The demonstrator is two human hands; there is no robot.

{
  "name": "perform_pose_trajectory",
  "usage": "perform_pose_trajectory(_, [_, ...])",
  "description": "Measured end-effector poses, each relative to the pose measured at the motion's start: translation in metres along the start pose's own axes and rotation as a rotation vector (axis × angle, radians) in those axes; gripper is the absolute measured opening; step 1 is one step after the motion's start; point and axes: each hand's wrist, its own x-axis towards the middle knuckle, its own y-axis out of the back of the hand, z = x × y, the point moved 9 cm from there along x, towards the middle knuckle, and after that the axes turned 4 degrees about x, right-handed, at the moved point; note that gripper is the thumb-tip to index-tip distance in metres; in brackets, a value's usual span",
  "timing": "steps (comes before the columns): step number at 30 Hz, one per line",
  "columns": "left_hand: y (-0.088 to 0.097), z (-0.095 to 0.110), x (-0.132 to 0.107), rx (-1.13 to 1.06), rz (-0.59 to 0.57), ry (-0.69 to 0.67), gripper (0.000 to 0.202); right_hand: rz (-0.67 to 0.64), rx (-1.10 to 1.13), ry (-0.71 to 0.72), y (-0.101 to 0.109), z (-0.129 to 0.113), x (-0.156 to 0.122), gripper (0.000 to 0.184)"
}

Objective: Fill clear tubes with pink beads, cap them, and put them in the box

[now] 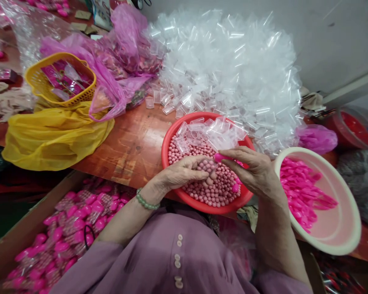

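Note:
My left hand (184, 173) is closed around a small clear plastic container (207, 165) filled with pink beads. Close beside its upper end, my right hand (254, 169) pinches a bright pink cap (219, 157) between thumb and fingers. Whether cap and container touch, I cannot tell. Both hands are over a red basin (166, 157) of loose pink beads (214, 199). Several empty clear containers (223, 134) lie on the beads at the basin's far side. A few bright pink pieces (235, 188) rest among the beads near my right hand.
Behind the basin rises a large heap of clear containers (233, 61). To the right stands a white basin (351, 241) with bright pink parts (303, 192). A box at lower left holds filled, pink-capped containers (76, 224). A yellow basket (30, 79) and yellow bag (58, 136) sit left.

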Motion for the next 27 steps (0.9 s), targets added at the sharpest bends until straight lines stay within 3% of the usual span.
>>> perform_pose_trajectory(3, [0.001, -0.002, 0.0, -0.007, 0.005, 0.02, 0.031, 0.044, -0.022, 0.011, 0.003, 0.003, -0.002, 0.02])
perform_pose_trajectory(6, [0.002, -0.004, 0.0, -0.003, 0.006, 0.032, 0.032, 0.088, 0.12, -0.022, -0.002, 0.007, -0.002, 0.023])
perform_pose_trajectory(11, [0.0, -0.004, 0.0, -0.015, -0.035, 0.048, 0.033, -0.023, 0.236, -0.003, -0.02, 0.003, 0.0, 0.024])
perform_pose_trajectory(19, [0.002, -0.001, -0.001, -0.038, -0.004, 0.055, 0.033, 0.001, 0.119, -0.008, -0.001, 0.011, -0.005, 0.023])
perform_pose_trajectory(23, [0.001, -0.001, 0.0, -0.037, -0.003, 0.039, 0.03, 0.153, 0.203, -0.138, 0.0, 0.021, -0.009, 0.02])
perform_pose_trajectory(27, [0.005, -0.003, 0.002, -0.023, 0.021, 0.024, 0.033, 0.268, 0.327, -0.313, -0.018, 0.031, -0.013, 0.02])
